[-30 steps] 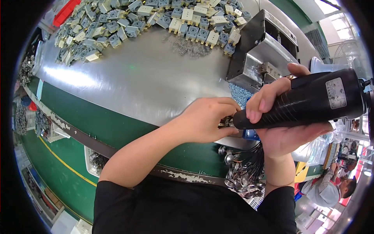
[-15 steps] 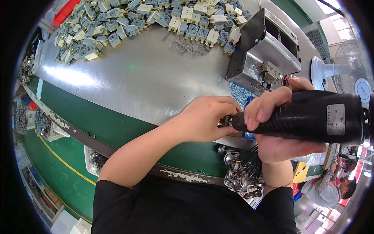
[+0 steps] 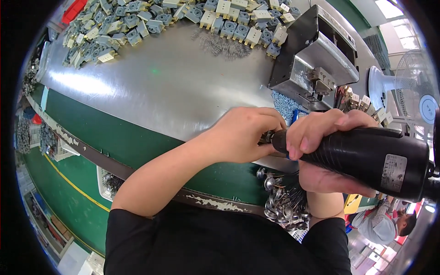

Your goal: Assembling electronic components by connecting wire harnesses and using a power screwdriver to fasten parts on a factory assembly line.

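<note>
My right hand (image 3: 316, 130) is wrapped round a black electric screwdriver (image 3: 362, 158), which lies nearly level with its nose toward the left. My left hand (image 3: 247, 133) pinches a small metallic part (image 3: 266, 137) right at the screwdriver's tip. Fingers hide most of that part, so its kind cannot be made out. Just beyond the hands are a heap of small bluish screws (image 3: 283, 106) and a blue object (image 3: 300, 114), partly covered by my right hand.
Grey and cream plastic blocks (image 3: 133, 20) pile along the far side, with loose springs (image 3: 224, 48) before them. A black metal machine (image 3: 293, 59) stands at right, a fan (image 3: 426, 105) beyond. Wired round metal parts (image 3: 279, 201) lie near my right forearm. Another person (image 3: 376, 224) sits at far right.
The screwdriver's rear end has swung slightly down in the picture while its tip stays at my left fingers. Cream blocks beside the machine now show past my right hand. Both grips remain.
</note>
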